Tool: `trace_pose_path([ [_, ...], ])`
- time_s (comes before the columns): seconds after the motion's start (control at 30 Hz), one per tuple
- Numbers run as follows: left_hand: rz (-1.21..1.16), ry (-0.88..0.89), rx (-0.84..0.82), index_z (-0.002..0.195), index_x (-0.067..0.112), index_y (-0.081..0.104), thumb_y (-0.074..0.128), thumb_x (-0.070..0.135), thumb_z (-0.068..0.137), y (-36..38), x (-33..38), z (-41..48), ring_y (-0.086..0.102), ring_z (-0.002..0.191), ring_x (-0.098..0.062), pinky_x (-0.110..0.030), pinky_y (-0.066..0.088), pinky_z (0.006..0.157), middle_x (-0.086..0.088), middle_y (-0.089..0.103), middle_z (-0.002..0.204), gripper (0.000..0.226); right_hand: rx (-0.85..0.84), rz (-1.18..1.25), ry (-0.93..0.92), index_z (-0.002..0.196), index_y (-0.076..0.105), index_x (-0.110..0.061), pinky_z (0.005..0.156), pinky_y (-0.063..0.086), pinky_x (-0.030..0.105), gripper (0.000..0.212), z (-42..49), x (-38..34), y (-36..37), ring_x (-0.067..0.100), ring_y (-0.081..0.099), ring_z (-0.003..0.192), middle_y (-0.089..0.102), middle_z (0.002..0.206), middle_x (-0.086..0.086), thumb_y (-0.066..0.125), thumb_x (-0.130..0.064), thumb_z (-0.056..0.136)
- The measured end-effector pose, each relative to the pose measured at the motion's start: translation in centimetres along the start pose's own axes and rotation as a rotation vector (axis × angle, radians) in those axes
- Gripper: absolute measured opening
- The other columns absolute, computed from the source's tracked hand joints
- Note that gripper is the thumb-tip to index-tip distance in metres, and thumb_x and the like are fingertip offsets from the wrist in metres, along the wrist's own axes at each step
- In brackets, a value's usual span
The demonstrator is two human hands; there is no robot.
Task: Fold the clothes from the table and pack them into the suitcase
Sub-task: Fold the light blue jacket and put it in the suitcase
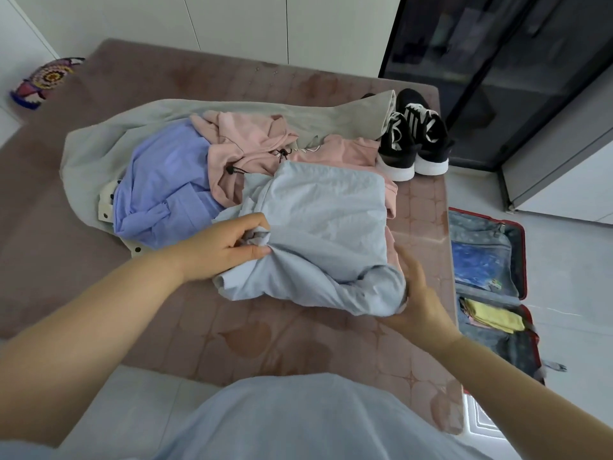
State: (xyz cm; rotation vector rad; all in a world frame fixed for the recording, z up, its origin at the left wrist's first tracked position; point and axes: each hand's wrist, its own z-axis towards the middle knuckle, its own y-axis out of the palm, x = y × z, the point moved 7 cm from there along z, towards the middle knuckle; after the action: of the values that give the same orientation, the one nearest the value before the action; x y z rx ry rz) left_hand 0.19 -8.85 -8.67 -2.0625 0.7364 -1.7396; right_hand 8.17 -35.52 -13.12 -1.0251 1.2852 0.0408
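A pale blue shirt (pixel 318 224) lies partly folded at the near middle of the table (pixel 252 340). My left hand (pixel 225 247) pinches a bunch of its fabric at the left edge. My right hand (pixel 418 293) cups the rolled lower right corner of the same shirt, fingers under the fold. Behind it lie a pink hoodie (pixel 245 144), a lilac shirt (pixel 166 180) and a pale grey-green garment (pixel 99 141). The open red suitcase (pixel 522 260) lies on the floor to the right, with a yellow folded item (pixel 494 318) inside.
A pair of black sneakers (pixel 411 137) stands at the table's far right corner. A colourful patterned object (pixel 43 81) sits at the far left. A dark glass cabinet (pixel 497 71) rises behind the table on the right. White floor surrounds the suitcase.
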Motion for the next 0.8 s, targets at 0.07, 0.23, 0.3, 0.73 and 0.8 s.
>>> trace_pose_path([
  [0.07, -0.103, -0.04, -0.045, 0.079, 0.031, 0.049, 0.055, 0.055, 0.082, -0.8, 0.3, 1.0, 0.041, 0.063, 0.002, -0.01, 0.034, 0.06, 0.019, 0.046, 0.069, 0.025, 0.014, 0.184, 0.093, 0.113, 0.049, -0.035, 0.066, 0.048, 0.015, 0.059, 1.6, 0.4, -1.2, -0.007, 0.063, 0.078, 0.067, 0.086, -0.017, 0.079, -0.007, 0.07],
  [0.23, -0.365, -0.14, -0.122, 0.103, 0.032, 0.061, 0.063, 0.066, 0.07, -3.2, 0.4, 2.8, 0.058, 0.081, 0.009, -0.006, 0.044, 0.072, 0.026, 0.061, 0.092, 0.047, -0.196, 0.574, 0.235, 0.087, 0.075, -0.024, 0.084, 0.053, 0.029, 0.042, 5.0, 0.4, -3.6, 0.014, 0.067, 0.093, 0.073, 0.094, -0.002, 0.085, -0.047, 0.054],
  [0.3, -0.492, -0.228, -0.087, 0.116, 0.043, 0.058, 0.044, 0.061, 0.086, -2.7, 0.1, 3.8, 0.058, 0.099, 0.013, -0.007, 0.044, 0.082, 0.029, 0.061, 0.11, 0.038, -0.245, 0.581, 0.303, 0.087, 0.076, -0.028, 0.085, 0.053, 0.03, 0.065, 5.7, 0.8, -3.5, 0.016, 0.068, 0.094, 0.073, 0.096, -0.001, 0.083, -0.064, 0.034],
  [0.73, -0.803, -0.483, 0.09, 0.094, 0.022, 0.069, 0.089, 0.055, 0.025, 1.9, -2.4, 4.0, 0.07, 0.086, -0.01, -0.021, 0.054, 0.065, 0.007, 0.074, 0.091, 0.079, 0.209, 0.003, 0.55, 0.11, 0.053, 0.001, 0.076, 0.037, 0.033, 0.041, 12.7, 4.7, -1.3, 0.035, 0.054, 0.099, 0.057, 0.112, 0.02, 0.031, -0.032, 0.101],
  [0.8, -0.65, -0.512, 0.213, 0.098, 0.023, 0.064, 0.088, 0.037, 0.052, 1.7, -2.7, 4.3, 0.066, 0.087, -0.01, -0.021, 0.051, 0.068, 0.011, 0.07, 0.091, 0.054, 0.267, -0.041, 0.511, 0.11, 0.052, 0.002, 0.075, 0.035, 0.032, 0.039, 12.9, 4.2, -1.5, 0.036, 0.053, 0.099, 0.051, 0.116, 0.02, 0.031, -0.03, 0.101],
])
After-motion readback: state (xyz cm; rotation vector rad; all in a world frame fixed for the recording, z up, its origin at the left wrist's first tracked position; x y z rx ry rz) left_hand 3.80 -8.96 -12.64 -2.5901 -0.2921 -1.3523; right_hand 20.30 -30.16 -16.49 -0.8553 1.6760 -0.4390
